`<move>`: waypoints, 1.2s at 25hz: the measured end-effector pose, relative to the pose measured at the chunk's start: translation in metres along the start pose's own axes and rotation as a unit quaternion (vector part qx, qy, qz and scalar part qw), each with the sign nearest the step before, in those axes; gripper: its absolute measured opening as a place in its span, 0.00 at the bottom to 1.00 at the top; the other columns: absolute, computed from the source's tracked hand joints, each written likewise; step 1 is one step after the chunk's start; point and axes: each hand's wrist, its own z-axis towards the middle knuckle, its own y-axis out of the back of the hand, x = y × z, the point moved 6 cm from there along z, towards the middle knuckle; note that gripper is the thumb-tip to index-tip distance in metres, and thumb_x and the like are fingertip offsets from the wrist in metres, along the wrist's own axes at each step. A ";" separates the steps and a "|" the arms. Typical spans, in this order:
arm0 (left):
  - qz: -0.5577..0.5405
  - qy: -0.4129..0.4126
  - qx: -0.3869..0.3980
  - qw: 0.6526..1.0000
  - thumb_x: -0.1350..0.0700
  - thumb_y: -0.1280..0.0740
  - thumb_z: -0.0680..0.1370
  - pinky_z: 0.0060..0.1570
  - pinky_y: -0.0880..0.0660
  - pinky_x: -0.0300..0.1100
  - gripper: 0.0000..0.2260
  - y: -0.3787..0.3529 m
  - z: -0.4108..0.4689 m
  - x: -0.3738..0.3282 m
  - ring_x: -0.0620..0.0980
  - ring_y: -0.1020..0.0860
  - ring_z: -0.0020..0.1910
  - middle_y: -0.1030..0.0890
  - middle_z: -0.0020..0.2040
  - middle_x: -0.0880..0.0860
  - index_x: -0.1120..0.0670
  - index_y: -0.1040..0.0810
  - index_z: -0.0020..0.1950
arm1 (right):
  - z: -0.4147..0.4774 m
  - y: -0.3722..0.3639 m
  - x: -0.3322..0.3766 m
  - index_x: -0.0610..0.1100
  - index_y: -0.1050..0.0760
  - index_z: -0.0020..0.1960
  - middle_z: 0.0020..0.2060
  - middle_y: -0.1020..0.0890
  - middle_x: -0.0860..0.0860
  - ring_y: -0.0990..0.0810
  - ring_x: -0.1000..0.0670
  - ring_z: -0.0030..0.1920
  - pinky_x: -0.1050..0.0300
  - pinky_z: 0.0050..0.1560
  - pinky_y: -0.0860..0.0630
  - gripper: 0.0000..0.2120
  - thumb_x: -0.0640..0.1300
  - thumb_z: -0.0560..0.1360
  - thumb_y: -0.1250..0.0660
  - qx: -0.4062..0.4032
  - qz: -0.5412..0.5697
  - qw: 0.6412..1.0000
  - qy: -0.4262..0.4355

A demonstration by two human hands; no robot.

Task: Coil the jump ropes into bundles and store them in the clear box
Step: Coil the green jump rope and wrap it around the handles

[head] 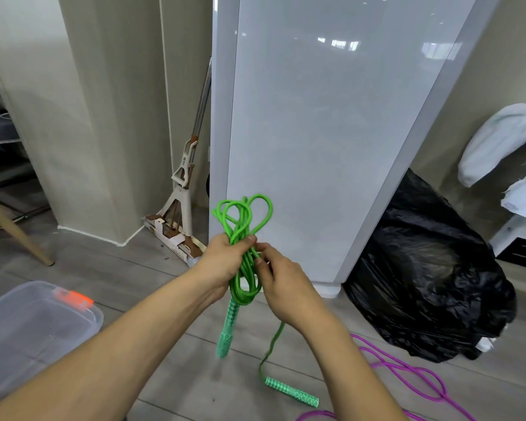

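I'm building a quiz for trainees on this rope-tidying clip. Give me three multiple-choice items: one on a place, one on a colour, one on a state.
1. Where is the clear box?
A. lower left on the floor
B. on top of the black bag
C. behind the mop

2. What colour is the rope lying loose on the floor?
A. yellow
B. purple
C. white

3. What state is the green rope in?
A. flat on the floor
B. inside the box
C. gathered in loops in both hands

Answers:
1 A, it sits left of the forearms.
2 B, purple strands lie at lower right.
3 C, the left hand and right hand have it in their grip.
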 end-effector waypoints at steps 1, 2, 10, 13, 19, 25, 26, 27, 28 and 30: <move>-0.049 -0.004 -0.005 0.999 0.61 0.36 0.82 0.41 0.17 0.51 0.07 0.002 0.002 -0.005 0.56 0.16 0.37 0.17 0.40 0.59 0.65 0.24 0.48 | 0.001 0.003 -0.002 0.52 0.27 0.50 0.34 0.23 0.56 0.25 0.51 0.38 0.54 0.38 0.31 0.10 0.53 0.84 0.45 0.002 0.015 1.000 -0.008; -0.096 -0.010 -0.010 0.995 0.62 0.39 0.83 0.38 0.17 0.51 0.08 0.006 0.003 -0.012 0.56 0.16 0.34 0.19 0.37 0.57 0.64 0.26 0.46 | 0.002 0.005 -0.004 0.50 0.27 0.44 0.30 0.24 0.56 0.26 0.54 0.34 0.55 0.36 0.31 0.13 0.53 0.84 0.44 0.012 0.033 0.999 -0.016; -0.250 -0.035 -0.103 0.962 0.61 0.42 0.83 0.24 0.29 0.36 0.10 0.057 0.023 -0.039 0.46 0.33 0.21 0.31 0.30 0.50 0.55 0.32 0.42 | -0.011 -0.002 -0.019 0.43 0.24 0.43 0.26 0.33 0.49 0.40 0.50 0.25 0.60 0.26 0.42 0.16 0.51 0.83 0.41 0.225 0.196 0.951 -0.085; -0.183 -0.077 -0.133 0.971 0.61 0.42 0.83 0.24 0.32 0.35 0.09 0.073 0.030 -0.043 0.45 0.35 0.21 0.32 0.32 0.51 0.55 0.32 0.44 | -0.014 0.010 -0.040 0.42 0.22 0.43 0.27 0.31 0.48 0.37 0.50 0.24 0.61 0.26 0.39 0.15 0.49 0.83 0.39 0.234 0.158 0.951 -0.128; 0.059 -0.144 -0.107 0.982 0.60 0.41 0.83 0.24 0.34 0.38 0.08 0.058 0.023 -0.053 0.47 0.37 0.23 0.31 0.32 0.52 0.55 0.31 0.43 | -0.003 0.050 -0.063 0.48 0.21 0.39 0.27 0.27 0.54 0.30 0.53 0.28 0.59 0.31 0.35 0.15 0.53 0.80 0.36 0.064 -0.023 0.989 -0.128; 0.172 -0.100 0.043 0.979 0.58 0.39 0.83 0.28 0.33 0.43 0.07 0.003 -0.001 -0.023 0.49 0.35 0.25 0.28 0.37 0.56 0.54 0.30 0.44 | 0.002 0.041 -0.025 0.49 0.22 0.40 0.25 0.28 0.54 0.34 0.54 0.26 0.59 0.32 0.35 0.12 0.52 0.80 0.35 -0.017 0.137 0.990 -0.036; 0.190 -0.095 0.065 0.975 0.57 0.39 0.83 0.30 0.32 0.44 0.06 -0.004 -0.005 -0.019 0.51 0.34 0.27 0.27 0.38 0.57 0.54 0.29 0.46 | 0.002 0.038 -0.021 0.49 0.22 0.41 0.24 0.28 0.54 0.33 0.54 0.26 0.59 0.31 0.35 0.11 0.52 0.80 0.35 -0.021 0.139 0.990 -0.031; 0.202 -0.089 0.086 0.972 0.57 0.39 0.83 0.31 0.32 0.45 0.05 -0.011 -0.011 -0.016 0.52 0.33 0.28 0.27 0.38 0.58 0.54 0.29 0.48 | 0.002 0.036 -0.018 0.49 0.22 0.41 0.24 0.27 0.54 0.33 0.55 0.26 0.60 0.31 0.35 0.11 0.52 0.80 0.35 -0.028 0.140 0.989 -0.028; 0.203 -0.081 0.107 0.970 0.57 0.39 0.82 0.32 0.31 0.46 0.03 -0.017 -0.016 -0.015 0.52 0.32 0.29 0.26 0.36 0.57 0.53 0.28 0.49 | 0.002 0.037 -0.016 0.50 0.22 0.41 0.24 0.26 0.55 0.32 0.55 0.26 0.62 0.30 0.35 0.11 0.52 0.80 0.35 -0.037 0.141 0.989 -0.026; 0.186 -0.056 0.149 0.970 0.61 0.38 0.80 0.33 0.30 0.45 0.04 -0.025 -0.022 -0.013 0.52 0.31 0.29 0.20 0.37 0.55 0.53 0.27 0.51 | 0.002 0.042 -0.017 0.51 0.22 0.41 0.25 0.25 0.57 0.31 0.56 0.27 0.64 0.30 0.35 0.10 0.51 0.80 0.34 -0.066 0.136 0.988 -0.024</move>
